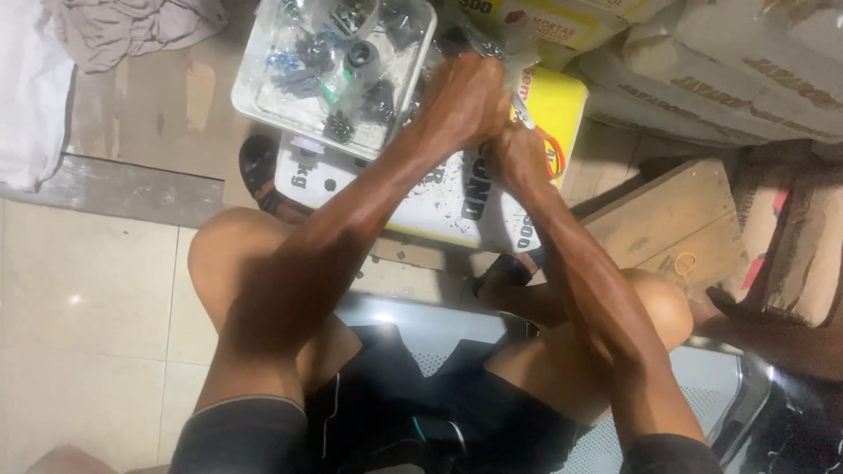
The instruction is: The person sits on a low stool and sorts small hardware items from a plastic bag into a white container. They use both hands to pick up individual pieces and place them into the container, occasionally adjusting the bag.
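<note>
both hands bunched up over a sack, next to a tray of small parts

seen from the head camera, the person sits with bare knees apart and both arms stretched forward. the left hand (464,98) is curled into a fist, knuckles up, closed around the crinkly top of a clear plastic bag (518,54) that pokes out just past the fingers. the right hand (520,156) sits right under and against the left one, also closed, but what it's gripping is hidden by the left hand, so can't tell exactly.

both hands hover over a white and yellow sack (457,189) lying flat on the floor between the feet. little dark specks are scattered on the white face of the sack near its front edge.

touching the far left corner of the sack is a clear plastic tray (263,105) holding lots of small bagged dark hardware bits, some with blue and green in them. a foot in a dark sandal (263,171) peeks out beside the sack's left edge, just below the tray.

to the right there's a wooden block (676,219) with a rubber band (685,262) lying on it, and grey sacks (729,70) piled up behind it. crumpled cloth (132,31) sits at the top left on the floor.
</note>
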